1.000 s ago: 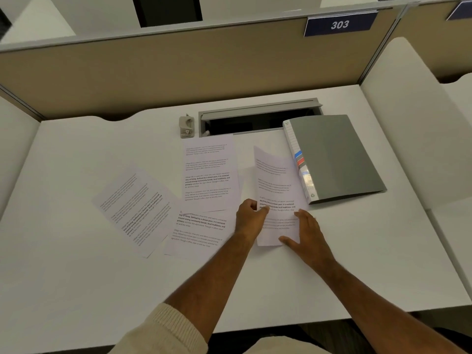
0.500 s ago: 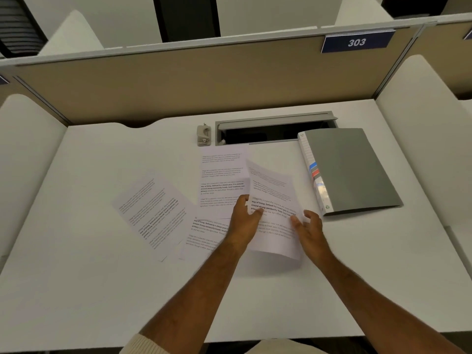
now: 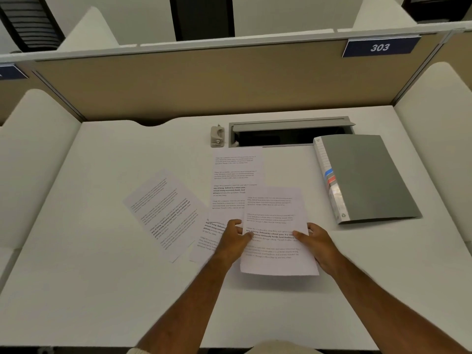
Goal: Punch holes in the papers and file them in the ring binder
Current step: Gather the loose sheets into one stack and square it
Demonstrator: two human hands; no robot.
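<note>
White printed paper is the thing in hand: in the head view, the only view, one sheet (image 3: 277, 233) is lifted just off the desk (image 3: 102, 290), with the left hand (image 3: 233, 237) pinching its left edge, thumb on top, and the right hand (image 3: 318, 242) clamped on its right edge the same way. Three more sheets lie flat to the left and beyond it: one (image 3: 163, 213) skewed at far left, one (image 3: 213, 238) partly under the left wrist, one (image 3: 236, 175) running toward the far side. The grey ring binder (image 3: 367, 175) lies shut at right, well apart from the hands, and the small beige hole punch (image 3: 217, 136) stands at the far edge beside the open cable slot (image 3: 288, 135). My guess is that the sheets are being gathered for punching. The risks from here: the thin sheet may buckle or crease if the two grips pull unevenly; a stack with uneven edges would be punched with holes out of line; and reaching across for the punch could sweep loose pages aside or nudge one into the cable slot.
</note>
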